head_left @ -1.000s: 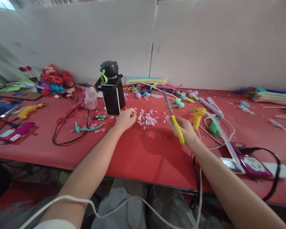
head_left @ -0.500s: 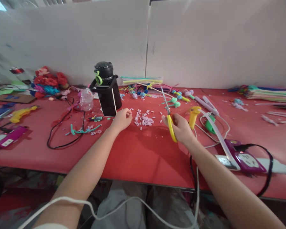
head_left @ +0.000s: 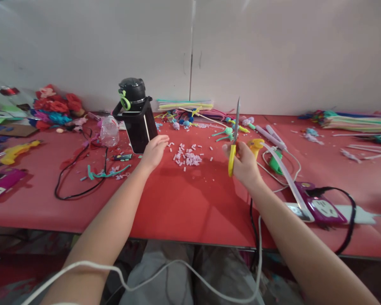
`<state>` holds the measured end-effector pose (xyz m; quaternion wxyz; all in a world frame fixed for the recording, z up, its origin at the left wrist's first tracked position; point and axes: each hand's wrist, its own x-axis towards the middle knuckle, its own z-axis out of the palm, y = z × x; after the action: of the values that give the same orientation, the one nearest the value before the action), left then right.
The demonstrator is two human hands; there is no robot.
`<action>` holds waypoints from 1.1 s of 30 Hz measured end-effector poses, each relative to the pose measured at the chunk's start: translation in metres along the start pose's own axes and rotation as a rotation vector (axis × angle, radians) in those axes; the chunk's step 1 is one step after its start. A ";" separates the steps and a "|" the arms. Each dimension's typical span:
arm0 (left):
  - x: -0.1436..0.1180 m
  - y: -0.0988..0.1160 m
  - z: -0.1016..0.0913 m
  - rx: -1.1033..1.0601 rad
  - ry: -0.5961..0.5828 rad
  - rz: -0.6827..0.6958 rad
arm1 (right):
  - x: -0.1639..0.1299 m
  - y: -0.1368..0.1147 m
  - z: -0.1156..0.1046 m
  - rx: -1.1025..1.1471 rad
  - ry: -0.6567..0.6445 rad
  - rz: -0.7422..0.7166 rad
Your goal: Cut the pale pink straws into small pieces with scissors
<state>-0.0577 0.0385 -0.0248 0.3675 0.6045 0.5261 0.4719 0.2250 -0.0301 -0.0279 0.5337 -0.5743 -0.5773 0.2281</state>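
My right hand [head_left: 246, 163] grips scissors [head_left: 231, 161] by their yellow handles, the blades pointing upward and together. My left hand [head_left: 155, 150] is raised over the table just left of a loose pile of small pale pink cut pieces [head_left: 190, 158]. Its fingers are stretched out toward the pile, and I see nothing held in them. Directly behind that hand stands a black phone-like device [head_left: 136, 131], leaning on a black bottle [head_left: 132, 90]. A yellow glue gun [head_left: 256, 145] stands just beyond my right hand.
Right of the glue gun lie a green object [head_left: 275, 163] and a purple power strip [head_left: 325, 209] with cables. Bundled pipe cleaners [head_left: 186, 105] line the back. On the left are a clear plastic bottle [head_left: 109, 131], a black cable [head_left: 57, 182] and another yellow glue gun [head_left: 17, 153].
My left hand's fingers have gone from curled to stretched out. My right hand has tipped the scissors more upright and moved slightly right. The view has shifted a little.
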 end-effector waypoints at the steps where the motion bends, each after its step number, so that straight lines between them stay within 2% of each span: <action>1: 0.002 -0.002 0.000 0.027 0.018 0.007 | 0.000 0.000 0.000 -0.010 0.007 -0.015; 6: 0.000 -0.006 0.004 0.189 0.020 -0.040 | 0.001 0.000 0.004 -0.032 -0.039 0.001; 12: -0.002 -0.010 0.020 0.485 -0.151 0.023 | 0.001 0.002 0.015 -0.012 -0.098 0.071; 14: 0.004 -0.012 0.027 0.580 -0.176 0.060 | 0.002 0.002 0.016 -0.006 -0.081 0.081; 18: 0.010 -0.012 0.042 0.722 -0.212 0.046 | 0.004 0.002 0.016 -0.014 -0.053 0.089; 20: 0.006 -0.010 0.047 0.697 -0.286 0.088 | 0.004 0.005 0.017 -0.017 -0.049 0.080; 22: 0.001 -0.007 0.051 0.590 -0.374 0.201 | 0.005 0.008 0.017 -0.012 -0.058 0.070; 24: 0.002 -0.007 0.054 0.485 -0.404 0.318 | 0.005 0.010 0.018 -0.003 -0.070 0.063; 26: 0.013 -0.009 0.055 0.479 -0.345 0.348 | 0.005 0.010 0.018 0.002 -0.069 0.066; 29: 0.045 -0.016 0.059 0.585 -0.223 0.235 | 0.004 0.006 0.017 0.012 -0.080 0.101; 33: 0.090 -0.023 0.068 0.607 -0.248 0.240 | 0.003 0.001 0.018 0.020 -0.093 0.117</action>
<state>0.0009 0.1344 -0.0490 0.1740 0.7967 0.5189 0.2565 0.2107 -0.0211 -0.0336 0.4976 -0.5905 -0.5646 0.2913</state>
